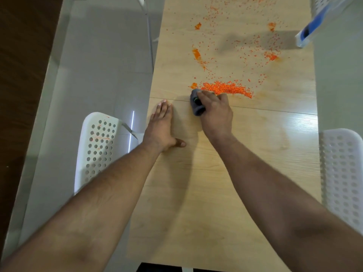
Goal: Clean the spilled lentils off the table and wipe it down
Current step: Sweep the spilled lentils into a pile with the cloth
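Note:
Orange lentils (227, 88) lie heaped in a ridge across the middle of the light wooden table (196, 193), with many more scattered and smeared farther back. My right hand (215, 108) grips a dark grey cloth (196, 106) and holds it against the near left end of the ridge. My left hand (161, 128) rests flat on the table near its left edge, fingers straight and thumb spread out to the right.
A white perforated chair (98, 150) stands left of the table and another (341, 173) on the right. A blurred blue and white object (310, 30) juts over the far right edge. Grey tiled floor (98, 65) surrounds the table.

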{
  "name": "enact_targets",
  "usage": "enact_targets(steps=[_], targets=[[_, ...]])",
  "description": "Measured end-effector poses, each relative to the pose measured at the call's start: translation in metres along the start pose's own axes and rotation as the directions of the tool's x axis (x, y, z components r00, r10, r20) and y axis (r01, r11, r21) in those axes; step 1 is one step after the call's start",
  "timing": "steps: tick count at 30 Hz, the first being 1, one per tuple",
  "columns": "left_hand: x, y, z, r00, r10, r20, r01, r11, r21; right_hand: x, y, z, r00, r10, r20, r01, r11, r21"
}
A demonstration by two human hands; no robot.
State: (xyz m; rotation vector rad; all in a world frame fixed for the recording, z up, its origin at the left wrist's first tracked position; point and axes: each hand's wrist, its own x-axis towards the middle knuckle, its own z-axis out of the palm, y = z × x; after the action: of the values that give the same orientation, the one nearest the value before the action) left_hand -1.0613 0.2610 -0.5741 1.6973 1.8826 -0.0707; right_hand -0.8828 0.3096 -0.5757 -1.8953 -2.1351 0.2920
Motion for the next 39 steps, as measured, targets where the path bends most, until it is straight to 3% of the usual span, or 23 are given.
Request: enact_targets(steps=[3,6,8,15,20,24,30,39], targets=[[0.001,0.000,-0.006,1.000,0.012,-0.019,-0.012,1.000,-0.009,-0.052,-0.013,0.004,0.989,-0.145,0.025,0.145,0.989,-0.002],[0.009,-0.006,-0.017,0.992,0.041,-0.123,-0.043,0.999,-0.011,-0.077,-0.017,0.016,0.969,-0.225,0.103,0.226,0.974,-0.006],[0.016,-0.010,-0.022,0.989,0.025,-0.143,-0.024,1.000,0.004,-0.062,-0.018,0.022,0.978,-0.184,0.095,0.187,0.982,-0.025],[0.036,-0.015,-0.028,0.999,-0.031,0.012,0.030,0.998,0.056,0.044,-0.029,0.011,0.994,-0.034,0.100,0.044,0.995,-0.094],[0.038,-0.006,-0.029,0.998,-0.060,0.035,0.057,0.994,0.095,0.086,-0.018,0.001,0.987,0.156,0.045,-0.157,0.988,0.010],[0.039,0.013,-0.030,0.999,-0.039,0.023,0.036,0.991,0.129,0.054,-0.013,-0.007,0.998,0.064,-0.024,-0.065,0.998,-0.008],[0.053,0.040,-0.018,1.000,-0.011,0.020,0.012,0.999,-0.049,-0.026,0.011,0.001,0.996,0.042,0.080,-0.037,0.998,-0.057],[0.060,0.057,-0.002,0.996,-0.076,-0.046,0.077,0.997,0.025,0.070,0.050,-0.012,0.991,0.118,0.067,-0.109,0.987,-0.119]])
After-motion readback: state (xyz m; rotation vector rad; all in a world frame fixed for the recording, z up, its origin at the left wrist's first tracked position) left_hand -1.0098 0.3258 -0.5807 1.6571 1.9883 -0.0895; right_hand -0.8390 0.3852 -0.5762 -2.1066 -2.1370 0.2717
